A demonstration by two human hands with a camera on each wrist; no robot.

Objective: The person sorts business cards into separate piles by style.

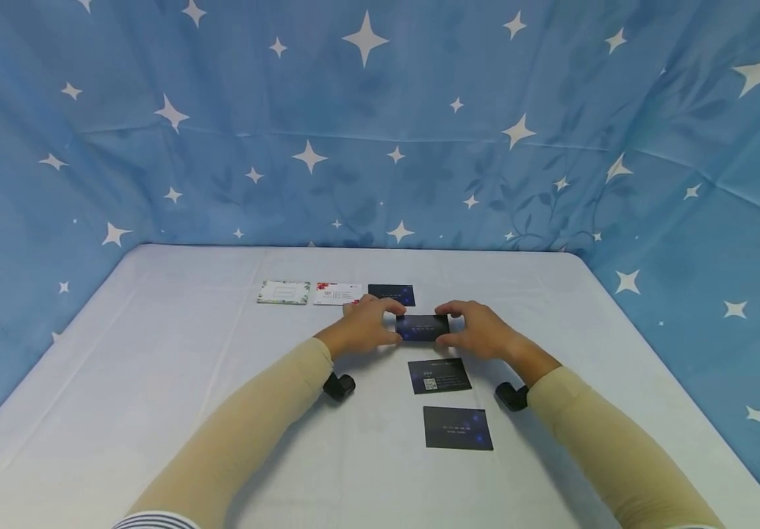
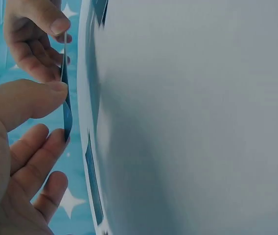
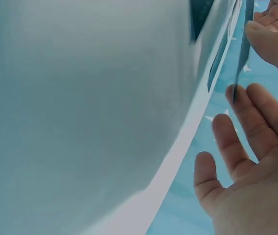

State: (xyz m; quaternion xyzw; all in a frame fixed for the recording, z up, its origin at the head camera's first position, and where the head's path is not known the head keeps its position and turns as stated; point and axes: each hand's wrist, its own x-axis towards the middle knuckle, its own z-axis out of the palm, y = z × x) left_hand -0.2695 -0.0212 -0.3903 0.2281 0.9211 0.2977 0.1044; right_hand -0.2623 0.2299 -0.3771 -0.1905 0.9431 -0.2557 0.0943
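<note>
Between the two hands a dark blue-black business card (image 1: 422, 328) is held above the white table. My left hand (image 1: 367, 325) pinches its left end, thumb on the near edge and fingers on the far edge. At its right end, my right hand (image 1: 481, 330) pinches it the same way. Seen edge-on in the left wrist view, the held card (image 2: 66, 93) stands apart from the tabletop. Just beyond the held card lies another dark card (image 1: 391, 294). Nearer lie a dark card with a QR code (image 1: 439, 375) and a dark card with blue spots (image 1: 458, 428).
Left of the far dark card lie a white card with red flowers (image 1: 337, 293) and a white card with a leafy border (image 1: 284, 292). The white table (image 1: 175, 353) ends at a blue curtain with stars (image 1: 367, 184). Each wrist wears a small black camera (image 1: 511, 397).
</note>
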